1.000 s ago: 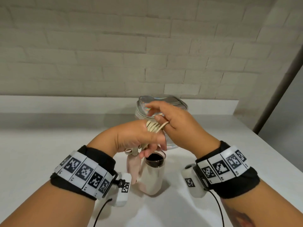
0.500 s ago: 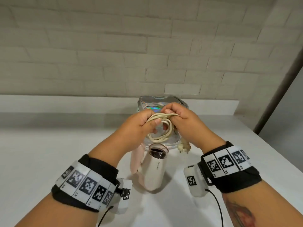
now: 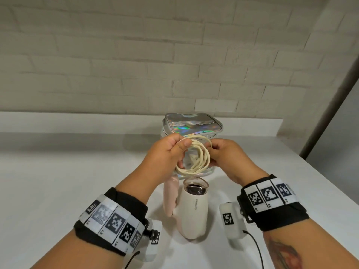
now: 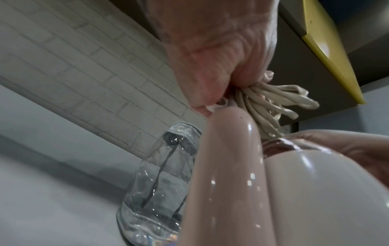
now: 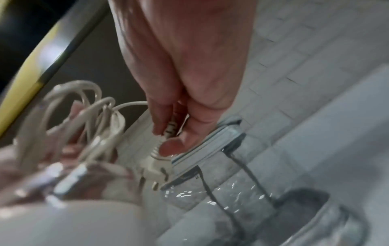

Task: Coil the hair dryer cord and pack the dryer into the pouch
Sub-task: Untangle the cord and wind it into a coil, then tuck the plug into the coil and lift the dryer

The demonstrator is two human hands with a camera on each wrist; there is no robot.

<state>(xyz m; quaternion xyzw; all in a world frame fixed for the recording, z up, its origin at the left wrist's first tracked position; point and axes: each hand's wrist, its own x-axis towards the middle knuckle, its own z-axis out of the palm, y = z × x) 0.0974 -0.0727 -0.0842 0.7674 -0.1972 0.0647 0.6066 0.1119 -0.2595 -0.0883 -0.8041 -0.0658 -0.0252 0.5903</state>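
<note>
Above dryer [image 3: 193,208], your left hand [image 3: 165,154] pinches coiled cord [image 3: 196,160]; right hand [image 3: 225,154] pinches plug end [image 5: 155,168]. Pouch [image 3: 192,125] stands behind, dryer on table. Risk: loosened pinch, springy loops unwind; plug snags coil.

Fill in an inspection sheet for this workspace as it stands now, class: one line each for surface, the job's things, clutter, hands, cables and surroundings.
Surface: white table, bare where visible.
Job's things: hair dryer lies on the table with its pink handle folded alongside; its cord is gathered in loops held above it; the plug hangs by the pouch; the iridescent pouch stands behind, whether zipped cannot be told.
Clutter: nothing seen.
Hands: left hand grips the coil; right hand pinches the cord just above the plug.
Cables: thin black leads run from the wrist cameras.
Surroundings: pale brick wall; a yellow-edged panel overhead.
</note>
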